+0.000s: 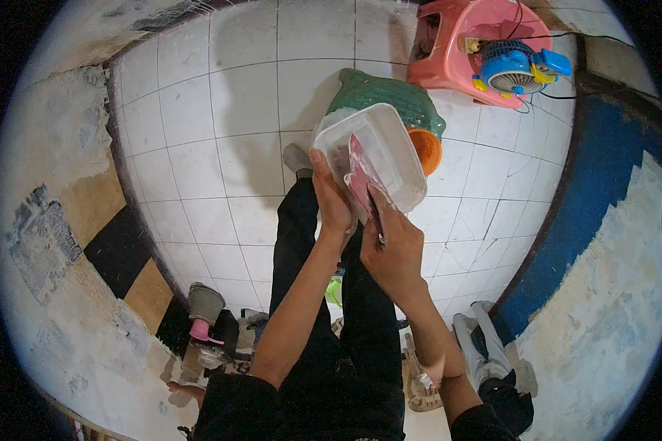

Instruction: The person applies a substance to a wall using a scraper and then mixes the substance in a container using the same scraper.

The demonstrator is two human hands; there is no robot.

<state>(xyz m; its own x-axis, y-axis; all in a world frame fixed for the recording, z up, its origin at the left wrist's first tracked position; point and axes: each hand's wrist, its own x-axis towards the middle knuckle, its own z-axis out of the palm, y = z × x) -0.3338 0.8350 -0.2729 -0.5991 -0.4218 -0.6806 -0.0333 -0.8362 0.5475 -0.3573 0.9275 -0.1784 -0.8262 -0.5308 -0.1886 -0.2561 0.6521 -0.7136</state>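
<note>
My left hand (pixel 332 197) grips the left side of a translucent white plastic tub (pixel 403 143), thumb up along its rim. The tub is tilted in front of me, with whitish residue on its inside. In my right hand (pixel 396 239) is a pinkish-red putty scraper (pixel 361 175), its flat blade smeared with white paste and its dark end showing below my fingers. The blade reaches into the tub beside the left wall. My left fingertips are hidden behind the tub.
A green sack (pixel 382 92) and an orange bucket (pixel 426 151) lie beyond the tub. A blue fan (pixel 513 77) sits on a pink stool (pixel 445 33), with cables nearby. Patchy walls flank the tiled floor. A grey bucket (pixel 206 303) and another person's hand (pixel 187 393) are lower left.
</note>
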